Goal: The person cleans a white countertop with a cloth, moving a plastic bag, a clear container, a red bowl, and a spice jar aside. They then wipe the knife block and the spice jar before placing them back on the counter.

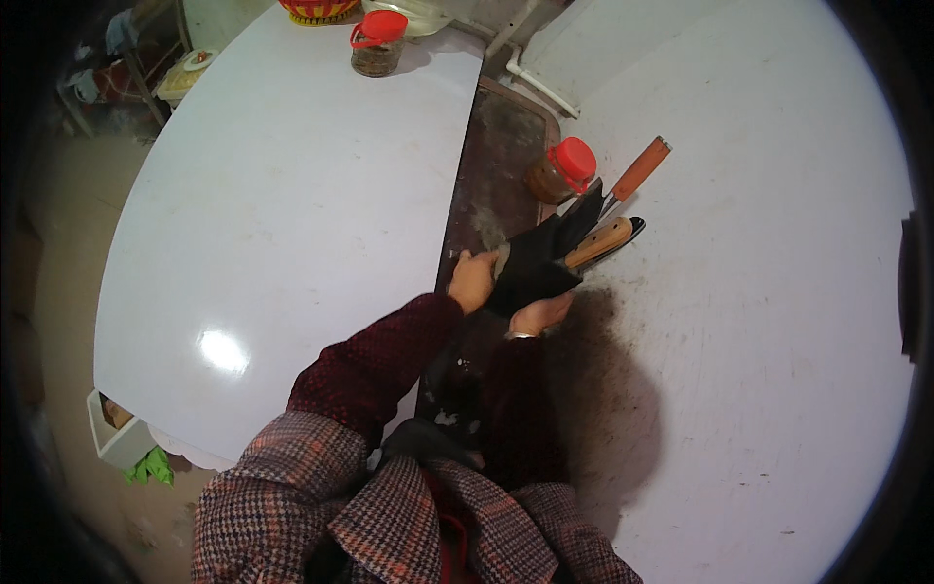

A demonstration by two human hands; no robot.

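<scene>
A black holder (536, 266) is tilted to the upper right, held between both hands over a dark ledge against the wall. My left hand (473, 281) grips its lower end. Beneath its near side, my right hand (541, 314) cups and supports it, with some fingers hidden. Out of its upper end stick a riveted wooden knife handle (602, 241), a black handle tip (638, 225) close behind that, and an orange handle (642, 168) on a metal shank. Whatever blades sit inside the holder are hidden.
A red-lidded jar (558, 171) stands on the dark ledge (503, 168) just beyond the holder. The white tabletop (277, 219) to the left carries another red-lidded jar (377, 47) and a red-yellow basket (319, 9). A stained white wall (744, 292) rises closely on the right.
</scene>
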